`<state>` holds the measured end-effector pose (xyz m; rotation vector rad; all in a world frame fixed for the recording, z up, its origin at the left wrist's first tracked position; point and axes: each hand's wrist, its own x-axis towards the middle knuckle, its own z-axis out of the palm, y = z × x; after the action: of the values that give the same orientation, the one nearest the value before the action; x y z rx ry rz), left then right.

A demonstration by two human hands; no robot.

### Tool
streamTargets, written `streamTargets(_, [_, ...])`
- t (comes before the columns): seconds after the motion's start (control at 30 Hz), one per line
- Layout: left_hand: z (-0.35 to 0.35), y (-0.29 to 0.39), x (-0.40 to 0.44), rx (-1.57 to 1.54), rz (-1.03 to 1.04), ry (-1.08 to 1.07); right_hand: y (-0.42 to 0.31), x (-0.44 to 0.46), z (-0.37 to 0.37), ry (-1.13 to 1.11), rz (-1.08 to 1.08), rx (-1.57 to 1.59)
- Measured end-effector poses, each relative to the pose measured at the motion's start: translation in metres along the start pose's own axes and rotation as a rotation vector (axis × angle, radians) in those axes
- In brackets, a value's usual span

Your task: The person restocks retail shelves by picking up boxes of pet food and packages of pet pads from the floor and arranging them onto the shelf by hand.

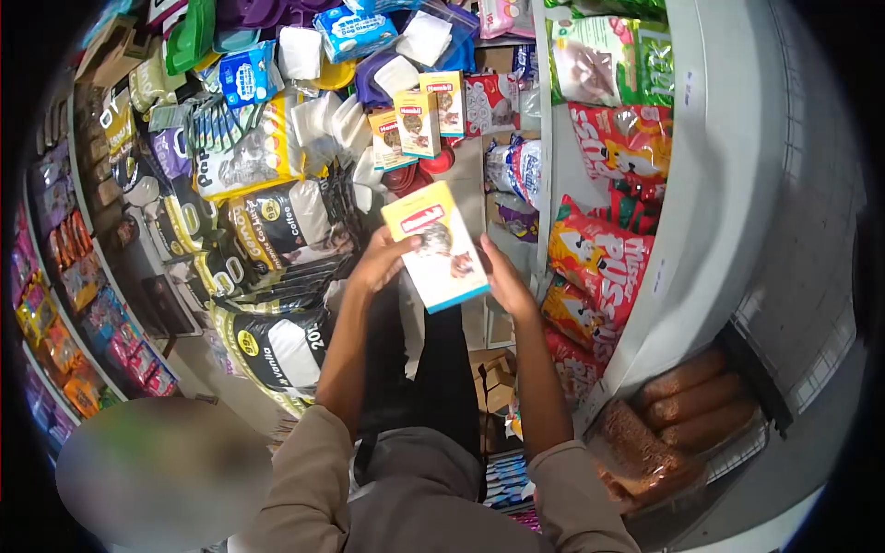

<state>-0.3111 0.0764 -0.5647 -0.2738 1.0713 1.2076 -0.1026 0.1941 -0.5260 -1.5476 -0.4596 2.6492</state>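
A yellow and white box point(435, 247) with a red label and a blue bottom edge is held up in front of my body, slightly tilted. My left hand point(382, 262) grips its left side, the thumb lying across the front. At the box's right edge, my right hand point(504, 276) closes on the side, with some fingers hidden behind it. Just beyond, three similar boxes point(418, 123) stand together on the pile of goods. Red round bowls point(437, 164) lie beside them.
Large litter bags point(277, 221) are stacked on the left. Shelves on the right hold red pet food bags point(599, 263). At lower right sits a wire basket with bags of brown pellets point(696, 405). Blue packs point(355, 35) and purple containers lie at the back.
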Motion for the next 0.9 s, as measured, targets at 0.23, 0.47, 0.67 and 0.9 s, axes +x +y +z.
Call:
streamTargets(0.23, [0.098,0.062,-0.058,0.209,0.119,-0.309,-0.016,-0.081,0.059,0.097,-0.311,0.024])
streamTargets(0.47, [0.166,0.12,-0.149,0.514,0.526,-0.397,-0.023,-0.16,0.142,0.209,-0.634,-0.021])
streamTargets(0.67, [0.221,0.142,-0.273,0.542,0.626,-0.38,-0.015,-0.249,0.186,0.075,-0.857,-0.021])
streamTargets(0.9, [0.245,0.099,-0.378,0.616,0.837,-0.424,0.013,-0.36,0.193,-0.111,-1.073,-0.091])
